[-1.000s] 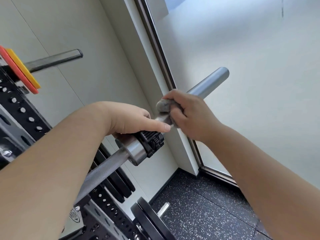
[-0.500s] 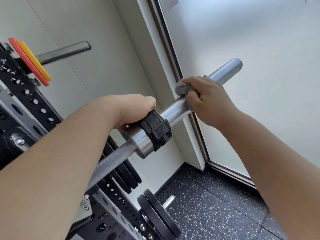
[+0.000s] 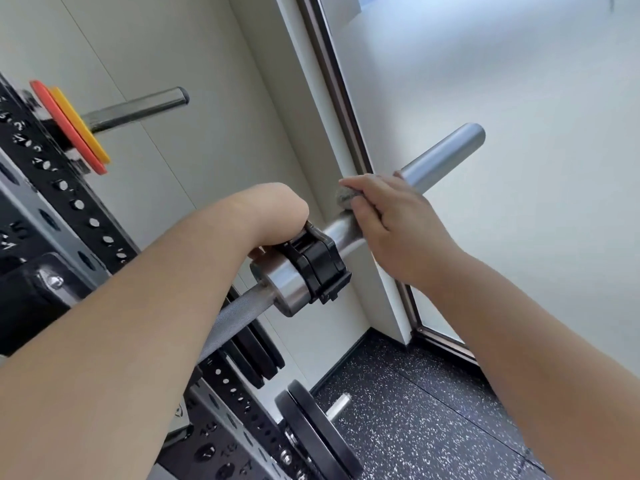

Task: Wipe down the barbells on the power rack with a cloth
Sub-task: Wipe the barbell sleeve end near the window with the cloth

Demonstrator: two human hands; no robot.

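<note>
**Cloth held to the barbell's outer end**

The barbell (image 3: pixel 443 152) lies across the rack (image 3: pixel 72 206). Its smooth silver end sticks out past the rack's outer side, rising to the right in front of a pale wall and a dark frame (image 3: pixel 332 81). A black collar (image 3: pixel 320 268) is clamped on that end, tight against the thick steel shoulder where the rough grip part of the bar begins.

The right hand (image 3: pixel 394 226) is on the smooth end, between the collar and the bar's tip. Its fingers are curled over the top of the bar and hold a small grey cloth (image 3: pixel 346 197) bunched against the metal. The thumb lies along the near side. Only a little of the cloth shows, at the fingertips. The last stretch of bar beyond the hand is bare.

The left hand (image 3: pixel 277 213) is bent down at the wrist over the collar and the steel shoulder, touching them from above. Its fingers go out of sight behind them, so I cannot tell how far they are closed.

High on the rack, a red disc (image 3: pixel 71 133) and a yellow disc (image 3: pixel 86 131) sit together on a peg (image 3: pixel 138 107). Low on the rack, black plates (image 3: pixel 311 431) hang above a dark speckled floor (image 3: pixel 433 410).
</note>
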